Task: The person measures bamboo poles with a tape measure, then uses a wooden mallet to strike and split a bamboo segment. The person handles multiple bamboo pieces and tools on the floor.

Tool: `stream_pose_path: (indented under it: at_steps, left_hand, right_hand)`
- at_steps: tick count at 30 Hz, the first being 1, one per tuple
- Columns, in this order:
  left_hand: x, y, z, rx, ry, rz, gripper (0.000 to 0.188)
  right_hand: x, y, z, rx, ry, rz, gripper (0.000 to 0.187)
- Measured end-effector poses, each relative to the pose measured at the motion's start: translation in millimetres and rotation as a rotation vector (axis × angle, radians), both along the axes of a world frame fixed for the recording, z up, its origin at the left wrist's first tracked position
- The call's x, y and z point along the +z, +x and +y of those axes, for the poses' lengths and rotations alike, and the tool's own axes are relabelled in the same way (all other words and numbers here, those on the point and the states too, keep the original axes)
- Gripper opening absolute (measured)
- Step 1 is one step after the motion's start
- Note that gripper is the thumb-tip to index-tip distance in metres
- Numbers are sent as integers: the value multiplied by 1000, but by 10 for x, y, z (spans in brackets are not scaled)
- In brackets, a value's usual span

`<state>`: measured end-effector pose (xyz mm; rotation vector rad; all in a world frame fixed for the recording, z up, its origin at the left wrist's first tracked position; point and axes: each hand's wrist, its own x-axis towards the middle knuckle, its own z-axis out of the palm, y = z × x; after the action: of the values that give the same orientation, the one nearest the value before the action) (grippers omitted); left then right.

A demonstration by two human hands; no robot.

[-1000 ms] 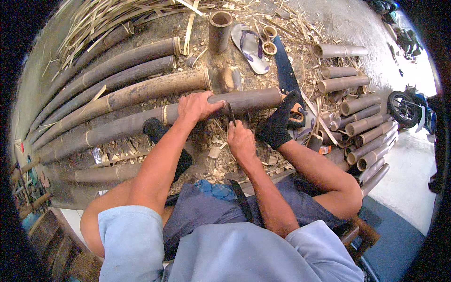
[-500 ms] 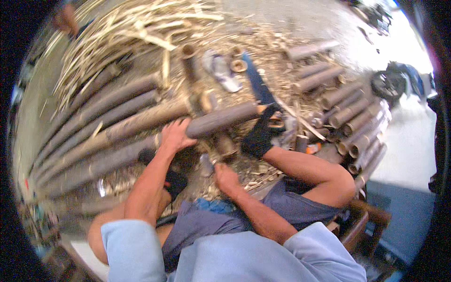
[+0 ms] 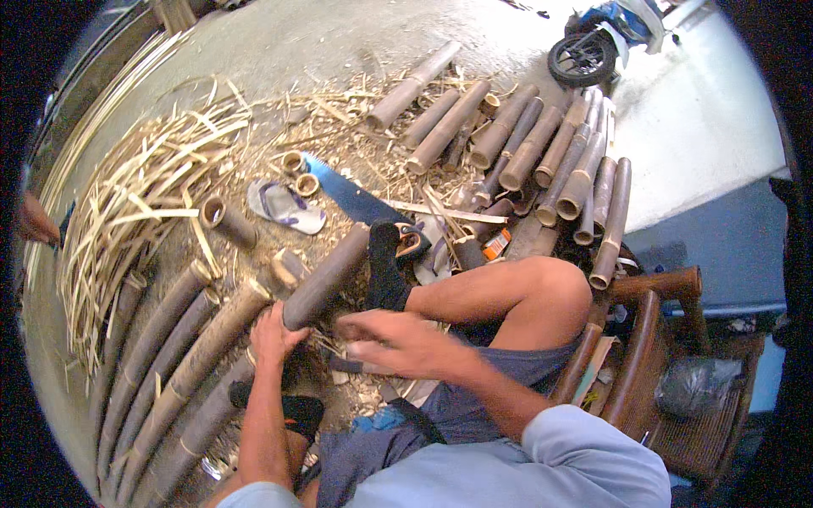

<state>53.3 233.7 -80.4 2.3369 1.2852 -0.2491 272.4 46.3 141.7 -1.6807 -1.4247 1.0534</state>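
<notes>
My left hand [image 3: 273,334] grips the near end of a short dark bamboo piece [image 3: 330,273]. The piece slants away to the right, its far end beside my foot in a black sock [image 3: 388,267]. Just right of that grip is my right hand [image 3: 398,343], smeared by motion, so its fingers do not show clearly. Below it a dark flat object [image 3: 357,366] lies among shavings, its kind unclear. A handsaw [image 3: 347,193] with a blue blade lies beyond the bamboo piece, its handle by my foot.
Long bamboo poles [image 3: 174,385] lie at the left, under a heap of split strips [image 3: 161,186]. Cut bamboo lengths [image 3: 529,148] are stacked at the right. A sandal [image 3: 286,207], an upright bamboo tube [image 3: 227,222], a wooden chair [image 3: 669,364] and a motorcycle wheel [image 3: 582,57] stand around. Another person's hand [image 3: 35,220] shows at far left.
The view has turned rightward. My right hand has risen from low among the shavings, where it held a bladed tool, to beside the bamboo piece. My left hand still grips that piece.
</notes>
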Motion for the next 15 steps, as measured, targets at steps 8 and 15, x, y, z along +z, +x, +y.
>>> stream_pose_path:
  at_steps: [8, 15]
  left_hand:
    - [33, 60, -205, 25, 264, -21, 90]
    - [52, 87, -242, 30, 302, 11, 90]
  right_hand:
    - [1395, 1052, -446, -771, 286, 358, 67]
    - [115, 2345, 765, -711, 209, 148, 63]
